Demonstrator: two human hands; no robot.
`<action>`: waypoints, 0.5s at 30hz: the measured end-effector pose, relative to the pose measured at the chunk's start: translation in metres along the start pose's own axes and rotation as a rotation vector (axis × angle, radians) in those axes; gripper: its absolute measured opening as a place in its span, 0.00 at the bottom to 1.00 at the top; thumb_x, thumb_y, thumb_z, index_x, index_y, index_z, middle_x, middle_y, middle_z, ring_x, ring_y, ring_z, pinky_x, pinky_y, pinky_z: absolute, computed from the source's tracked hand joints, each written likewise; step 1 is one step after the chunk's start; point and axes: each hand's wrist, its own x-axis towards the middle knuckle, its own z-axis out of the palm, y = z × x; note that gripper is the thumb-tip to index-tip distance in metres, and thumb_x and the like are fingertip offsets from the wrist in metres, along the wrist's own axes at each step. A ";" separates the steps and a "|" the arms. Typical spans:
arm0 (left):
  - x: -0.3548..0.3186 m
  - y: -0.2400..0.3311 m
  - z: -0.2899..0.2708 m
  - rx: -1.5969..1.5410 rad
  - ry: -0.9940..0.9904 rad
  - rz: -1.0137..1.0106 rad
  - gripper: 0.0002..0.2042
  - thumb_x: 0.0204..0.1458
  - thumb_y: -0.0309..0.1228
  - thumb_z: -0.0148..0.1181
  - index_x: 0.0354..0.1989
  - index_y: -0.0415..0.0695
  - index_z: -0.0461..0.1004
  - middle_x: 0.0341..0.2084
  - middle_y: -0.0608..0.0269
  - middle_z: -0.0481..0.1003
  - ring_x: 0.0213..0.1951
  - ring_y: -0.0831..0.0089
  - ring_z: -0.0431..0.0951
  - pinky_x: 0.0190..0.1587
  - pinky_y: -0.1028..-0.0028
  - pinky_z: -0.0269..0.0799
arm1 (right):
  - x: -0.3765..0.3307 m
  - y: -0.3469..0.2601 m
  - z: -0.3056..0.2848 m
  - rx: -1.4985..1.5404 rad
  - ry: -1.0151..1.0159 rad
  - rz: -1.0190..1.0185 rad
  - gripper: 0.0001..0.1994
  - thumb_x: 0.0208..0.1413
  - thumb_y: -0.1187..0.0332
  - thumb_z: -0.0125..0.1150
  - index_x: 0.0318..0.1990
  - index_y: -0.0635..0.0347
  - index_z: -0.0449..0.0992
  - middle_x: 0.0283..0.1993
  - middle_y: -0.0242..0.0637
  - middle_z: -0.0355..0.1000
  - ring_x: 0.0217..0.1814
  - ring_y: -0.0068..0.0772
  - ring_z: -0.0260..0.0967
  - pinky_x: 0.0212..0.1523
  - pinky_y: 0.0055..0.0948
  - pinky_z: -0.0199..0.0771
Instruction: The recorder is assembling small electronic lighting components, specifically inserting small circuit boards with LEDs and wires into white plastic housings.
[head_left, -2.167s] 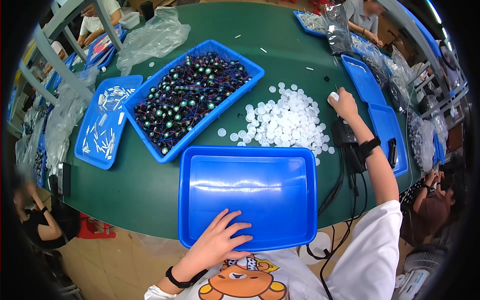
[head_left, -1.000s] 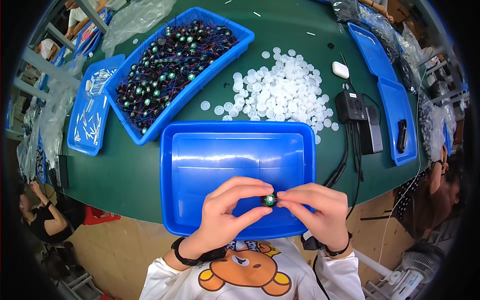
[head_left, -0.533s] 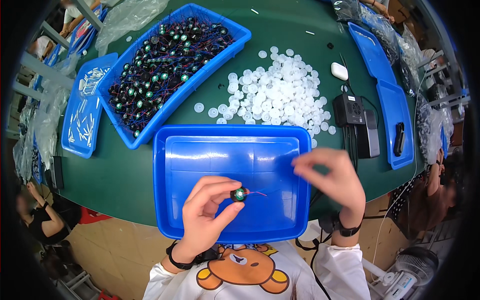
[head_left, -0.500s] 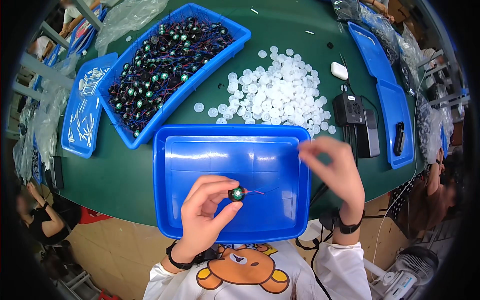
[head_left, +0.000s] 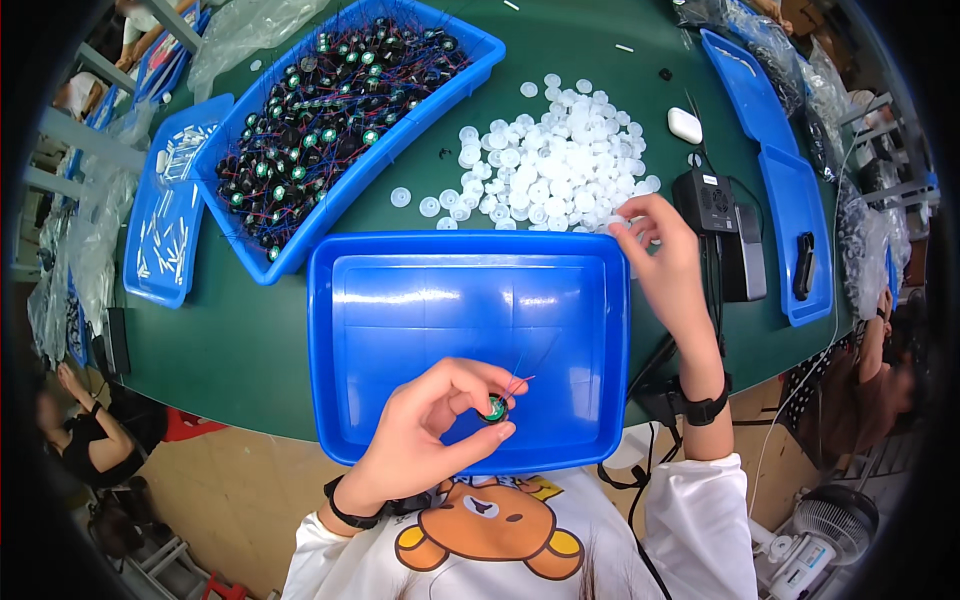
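Note:
My left hand [head_left: 440,420] is above the near part of the blue tray [head_left: 470,462], with a small round black component [head_left: 497,408] pinched between thumb and fingers. The component has a green circuit board face and thin red and blue wires trailing up and to the right. My right hand [head_left: 660,255] reaches over the tray's far right corner. Its thumb and forefinger close at a translucent white plastic cap at the near right edge of a heap of such caps [head_left: 560,160]. The fingers partly hide that cap.
A blue bin [head_left: 400,140] full of wired black components stands at the far left. Beside it lies a blue tray [head_left: 150,285] of white sticks. To the right are a white case [head_left: 685,125], a black device [head_left: 704,200] with cables, and a blue tray [head_left: 815,305] holding a black object.
My right hand has moved away from me to the heap's near edge. My left hand has shifted slightly right and nearer, turning the component so its wires point more upward.

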 end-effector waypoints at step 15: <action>-0.001 0.022 0.003 -0.034 -0.107 -0.025 0.09 0.45 0.18 0.57 0.36 0.32 0.74 0.32 0.49 0.73 0.37 0.63 0.74 0.43 0.68 0.69 | -0.066 -0.071 -0.022 1.074 -0.364 0.537 0.13 0.59 0.73 0.47 0.48 0.73 0.66 0.45 0.56 0.70 0.42 0.45 0.74 0.42 0.34 0.78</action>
